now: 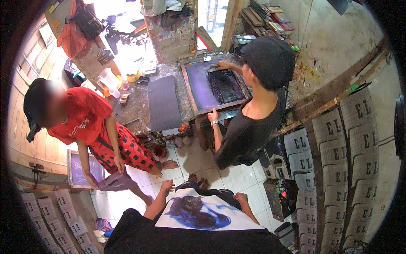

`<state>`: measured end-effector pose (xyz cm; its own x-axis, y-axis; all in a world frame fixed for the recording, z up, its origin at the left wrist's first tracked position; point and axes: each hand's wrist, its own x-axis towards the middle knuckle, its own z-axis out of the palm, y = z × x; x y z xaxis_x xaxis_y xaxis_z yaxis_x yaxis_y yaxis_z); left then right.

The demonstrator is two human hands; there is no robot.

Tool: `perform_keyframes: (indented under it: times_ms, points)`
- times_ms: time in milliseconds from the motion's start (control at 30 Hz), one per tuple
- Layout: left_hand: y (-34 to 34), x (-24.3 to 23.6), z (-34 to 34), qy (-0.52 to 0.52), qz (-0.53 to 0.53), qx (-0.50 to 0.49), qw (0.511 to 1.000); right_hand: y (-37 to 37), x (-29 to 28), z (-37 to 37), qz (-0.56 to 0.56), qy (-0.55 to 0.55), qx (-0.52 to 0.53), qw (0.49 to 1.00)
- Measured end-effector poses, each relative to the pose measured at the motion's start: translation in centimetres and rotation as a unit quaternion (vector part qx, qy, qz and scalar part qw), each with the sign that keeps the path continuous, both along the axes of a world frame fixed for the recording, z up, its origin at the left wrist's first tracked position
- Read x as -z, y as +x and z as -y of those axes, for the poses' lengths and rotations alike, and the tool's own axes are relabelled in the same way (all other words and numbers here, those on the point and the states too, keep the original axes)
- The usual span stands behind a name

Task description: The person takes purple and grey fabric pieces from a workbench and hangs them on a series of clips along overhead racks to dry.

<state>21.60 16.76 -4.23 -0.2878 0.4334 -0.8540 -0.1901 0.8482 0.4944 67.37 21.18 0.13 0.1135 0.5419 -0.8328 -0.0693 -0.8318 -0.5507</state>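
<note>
My left hand (168,185) hangs in front of my body, its fingers curled in, with nothing visible in it. On the other side of my printed shirt front (196,211), my right hand (241,197) also hangs low, fingers loosely curled around nothing I can see. Neither hand touches the worktable. Ahead, a person in black (258,114) leans over a framed printing screen (198,91) smeared with purple and black ink, one hand at its far side and one by its near edge. To the left, a person in red (86,114) holds a flat grey printed sheet (116,182).
A dark flat panel (163,101) lies on the stained worktable (135,99), near cups and tubs. Another framed screen (76,169) leans at the left. Rows of printed grey pieces (334,152) hang at right, more (55,216) at lower left. Wood strips (266,19) are stacked behind.
</note>
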Motion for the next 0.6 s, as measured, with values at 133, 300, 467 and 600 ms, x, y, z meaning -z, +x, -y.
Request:
perform_keyframes:
  times_ms: [133,300,467,600]
  points:
    - [-0.4,0.3,0.7,0.027,0.016,0.003,1.000,-0.2,0.6,-1.3,0.033,-0.006,-0.083,0.996]
    - [0.1,-1.0,2.2,-0.024,-0.013,0.065,0.998,-0.3,-0.6,-3.4,-0.013,-0.048,-0.019,0.999]
    - [0.3,-0.8,3.9,-0.038,-0.006,0.048,0.998,-0.9,-1.3,-4.9,-0.010,-0.033,-0.029,0.999]
    - [0.5,-0.8,4.4,-0.040,-0.001,0.033,0.999,-1.1,-0.6,-4.7,-0.020,-0.035,-0.031,0.999]
